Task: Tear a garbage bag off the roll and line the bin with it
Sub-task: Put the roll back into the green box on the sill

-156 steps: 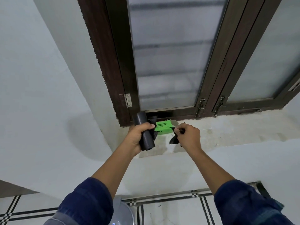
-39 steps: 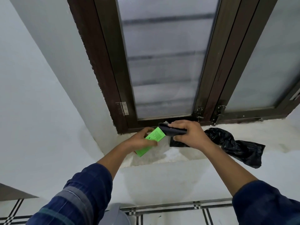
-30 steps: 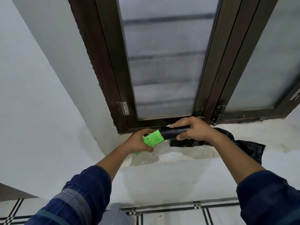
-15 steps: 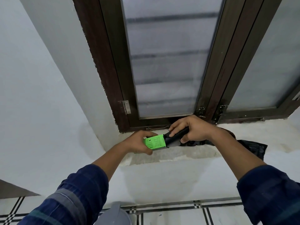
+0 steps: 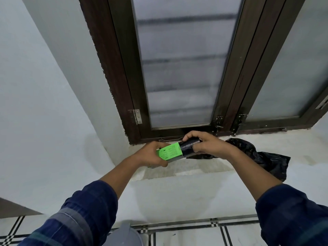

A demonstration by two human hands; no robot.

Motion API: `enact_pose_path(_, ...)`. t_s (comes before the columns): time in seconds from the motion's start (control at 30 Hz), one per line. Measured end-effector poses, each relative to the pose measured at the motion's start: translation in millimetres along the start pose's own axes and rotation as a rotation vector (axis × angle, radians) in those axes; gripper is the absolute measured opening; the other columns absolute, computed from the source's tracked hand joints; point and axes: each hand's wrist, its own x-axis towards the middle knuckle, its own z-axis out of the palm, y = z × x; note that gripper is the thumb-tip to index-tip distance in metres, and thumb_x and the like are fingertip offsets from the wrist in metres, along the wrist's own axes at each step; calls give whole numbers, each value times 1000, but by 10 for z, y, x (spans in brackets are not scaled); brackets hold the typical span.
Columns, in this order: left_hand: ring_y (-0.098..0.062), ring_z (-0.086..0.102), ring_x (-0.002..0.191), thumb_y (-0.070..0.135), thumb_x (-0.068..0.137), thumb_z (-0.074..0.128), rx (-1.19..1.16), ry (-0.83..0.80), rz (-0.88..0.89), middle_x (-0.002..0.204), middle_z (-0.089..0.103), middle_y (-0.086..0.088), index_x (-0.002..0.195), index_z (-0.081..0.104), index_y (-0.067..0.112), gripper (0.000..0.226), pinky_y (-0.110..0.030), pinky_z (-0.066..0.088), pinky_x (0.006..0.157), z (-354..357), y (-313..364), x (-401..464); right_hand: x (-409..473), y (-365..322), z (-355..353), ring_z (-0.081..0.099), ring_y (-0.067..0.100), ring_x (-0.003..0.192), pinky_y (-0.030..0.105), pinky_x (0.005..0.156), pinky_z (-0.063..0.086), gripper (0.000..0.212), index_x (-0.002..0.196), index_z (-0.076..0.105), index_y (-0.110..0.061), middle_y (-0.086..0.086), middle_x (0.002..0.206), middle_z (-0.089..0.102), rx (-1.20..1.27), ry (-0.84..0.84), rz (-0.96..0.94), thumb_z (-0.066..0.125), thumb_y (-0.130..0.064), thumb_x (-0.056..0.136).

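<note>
2 hands: 1 roll, 1 green box; 1 loose bag.

place: a home room
window: frosted-glass casement window, dark wooden frame
wall: whitewashed wall
floor: tiled floor

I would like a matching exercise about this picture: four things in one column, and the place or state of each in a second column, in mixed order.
Things:
1. green box
2. roll of bags
3. loose black bag
4. grey bin

Places or states:
A. lying on the window ledge, at the right
B. on the floor, at the bottom edge of the view
C. held in the left hand
D. gripped by the right hand, one end at the box

Pairs: 1-C, 2-D, 3-A, 4-B
</note>
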Motion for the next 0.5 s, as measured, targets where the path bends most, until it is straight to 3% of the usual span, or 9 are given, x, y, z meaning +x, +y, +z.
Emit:
enact_pose_path(0.07,-13,66,107,32,64,83,-2,18,-2,122,68,11,140,60,41,80,-36,60,88,-10,16,-6,5,42,-23,69,12,89,24,76,59,40,116,64,-13,15,115,65,-2,115,-27,63,8,83)
enact_pose_path(0.13,-12,67,106,32,63,83,-10,35,-3,120,69,13,139,60,41,80,-34,59,86,-21,26,-7,24,79,-19,71,14,90,26,78,60,47,121,62,-13,18,119,70,8,188,-22,68,13,82)
enact_pose_path(0.23,-9,66,93,26,65,84,-31,29,11,115,67,13,139,61,40,79,-26,55,68,-18,77,-8,61,113,89,73,28,106,41,93,60,51,125,62,-10,15,121,73,55,133,-3,77,9,80)
enact_pose_path(0.33,-11,67,94,30,62,84,-26,22,20,115,69,12,138,62,40,80,-33,59,75,-10,91,-9,63,147,130,72,34,108,49,97,58,43,124,68,-16,21,120,71,86,111,23,75,0,85)
enact_pose_path(0.4,-12,66,105,36,58,84,-22,35,19,118,70,11,136,63,39,81,-37,59,88,-20,62,-21,26,148,74,72,32,106,44,94,60,41,126,70,-18,26,120,69,118,119,35,73,-2,88)
enact_pose_path(0.5,-13,64,109,34,59,84,-27,51,7,120,69,11,136,64,36,79,-38,59,91,-15,60,-21,-6,104,83,76,23,95,29,79,63,36,114,74,-15,16,110,76,82,209,27,80,2,83)
